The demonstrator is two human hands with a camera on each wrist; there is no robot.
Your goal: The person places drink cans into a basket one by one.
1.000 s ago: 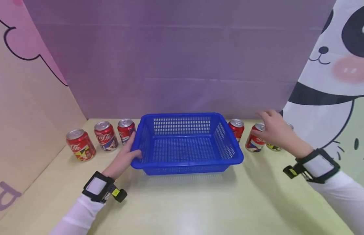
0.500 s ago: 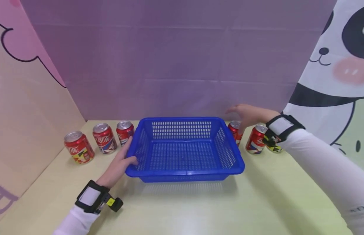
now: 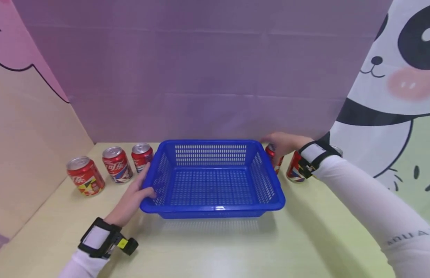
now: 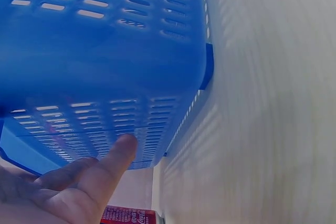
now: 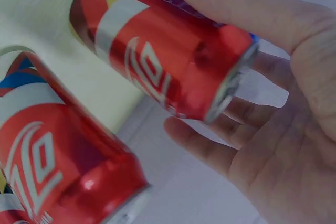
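A blue perforated basket sits in the middle of the head view with nothing inside. My left hand grips its left side, thumb over the rim and fingers on the outer wall. In the left wrist view, fingers lie along the slotted side. Beyond the basket's right end, my right hand holds a red cola can near its top. The thumb crosses the near side, while other fingers pass behind it, tips partly hidden. Beside it stands another cola can.
Three red cola cans, including the leftmost can, stand upright left of the basket. A further can at the right is mostly hidden by my wrist. A purple wall rises behind the table; a panda-print wall bounds the right.
My right hand has moved left from above the right-hand cans and down to the can nearest the basket. The left hand keeps its hold on the basket, which shows slightly lower and further left.
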